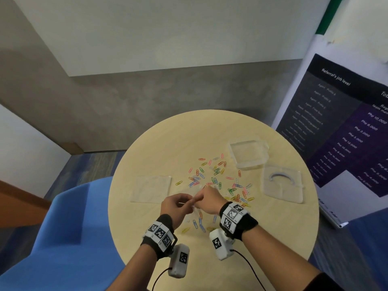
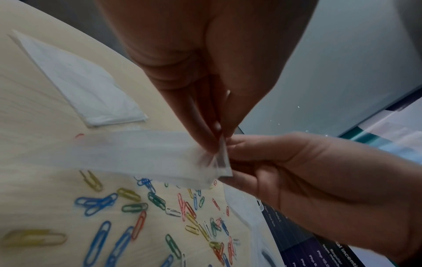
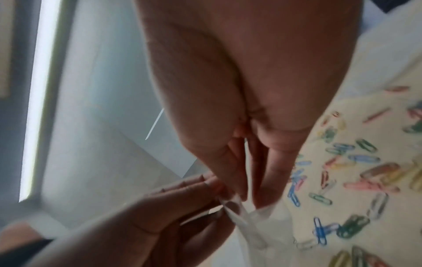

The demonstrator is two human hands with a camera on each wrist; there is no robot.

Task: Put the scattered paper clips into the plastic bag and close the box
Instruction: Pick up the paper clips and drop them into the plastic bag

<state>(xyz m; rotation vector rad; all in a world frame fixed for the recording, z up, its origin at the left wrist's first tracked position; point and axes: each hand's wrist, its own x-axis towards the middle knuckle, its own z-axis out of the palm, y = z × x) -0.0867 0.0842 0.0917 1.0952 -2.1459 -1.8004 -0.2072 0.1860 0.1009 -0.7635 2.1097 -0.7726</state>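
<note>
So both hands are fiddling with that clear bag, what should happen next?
Probably pull the small clear plastic bag's mouth open: the left hand and right hand both pinch its edge, which looks closed, while the coloured paper clips lie scattered on the round wooden table.

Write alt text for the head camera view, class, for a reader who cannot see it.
Both hands, left hand and right hand, pinch the mouth of a small clear plastic bag above a round pale wooden table strewn with coloured wire paper clips. A clear plastic box and its separate lid lie to the right.
</note>
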